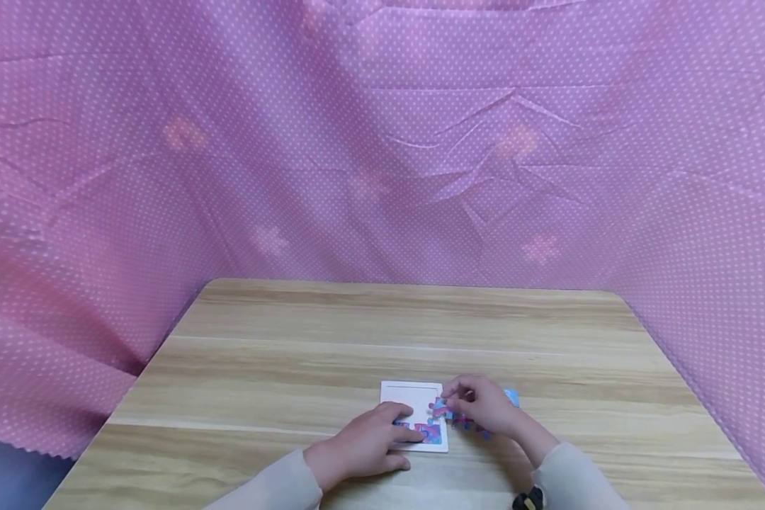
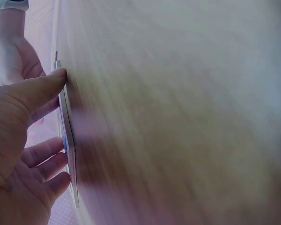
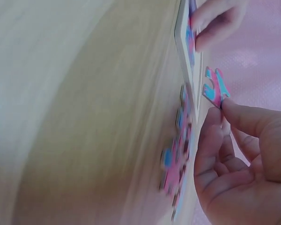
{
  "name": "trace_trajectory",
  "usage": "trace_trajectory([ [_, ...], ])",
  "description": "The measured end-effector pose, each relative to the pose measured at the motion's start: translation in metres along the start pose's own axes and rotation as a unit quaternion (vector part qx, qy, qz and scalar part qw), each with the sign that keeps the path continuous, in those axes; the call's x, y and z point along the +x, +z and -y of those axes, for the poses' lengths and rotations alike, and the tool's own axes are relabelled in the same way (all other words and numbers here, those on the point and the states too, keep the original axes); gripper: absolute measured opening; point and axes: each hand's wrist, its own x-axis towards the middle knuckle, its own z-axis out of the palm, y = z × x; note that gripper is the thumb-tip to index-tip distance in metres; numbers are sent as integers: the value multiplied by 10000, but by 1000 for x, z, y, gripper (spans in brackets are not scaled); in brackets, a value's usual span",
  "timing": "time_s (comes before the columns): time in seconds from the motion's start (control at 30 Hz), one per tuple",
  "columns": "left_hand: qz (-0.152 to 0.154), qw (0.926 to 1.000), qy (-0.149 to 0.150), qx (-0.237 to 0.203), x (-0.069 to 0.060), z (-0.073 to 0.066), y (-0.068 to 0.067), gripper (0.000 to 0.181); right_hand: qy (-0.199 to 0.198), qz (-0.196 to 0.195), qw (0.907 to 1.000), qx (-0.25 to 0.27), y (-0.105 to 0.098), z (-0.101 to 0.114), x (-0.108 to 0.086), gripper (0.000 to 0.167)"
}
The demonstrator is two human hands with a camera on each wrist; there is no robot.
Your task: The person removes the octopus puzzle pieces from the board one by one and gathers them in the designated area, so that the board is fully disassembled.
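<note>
a light wood-grain table (image 1: 306, 326) with rounded far corners carries a white rectangular jigsaw tray (image 1: 414, 394), lying flat on its near half. just right of the tray, loose pink and blue jigsaw pieces (image 3: 172, 177) lie clustered.

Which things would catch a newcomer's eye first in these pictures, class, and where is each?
A pink-purple, white-dotted cloth hangs behind a pale wood-grain table, filling the head view's upper part. Near the right edge of a flat white rectangular tray, the bare right hand pinches a pink-and-blue jigsaw piece. The bare left hand lies partly over the tray.
</note>
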Motion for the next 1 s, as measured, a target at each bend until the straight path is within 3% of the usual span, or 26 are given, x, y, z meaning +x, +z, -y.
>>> trace_trajectory([
  [0.23,16,10000,-60,33,0,-1,0,43,395,-156,9981,436,-14,-11,-14,11],
  [0.37,44,10000,-73,44,0,-1,0,43,522,-252,9974,423,-22,-19,-22,11],
  [0.77,100,9999,-130,-23,0,-1,1,43,265,99,9988,412,-50,-43,-47,12],
  [1.0,74,9999,-111,44,1,1,2,43,319,149,9985,412,-59,-50,-55,13],
])
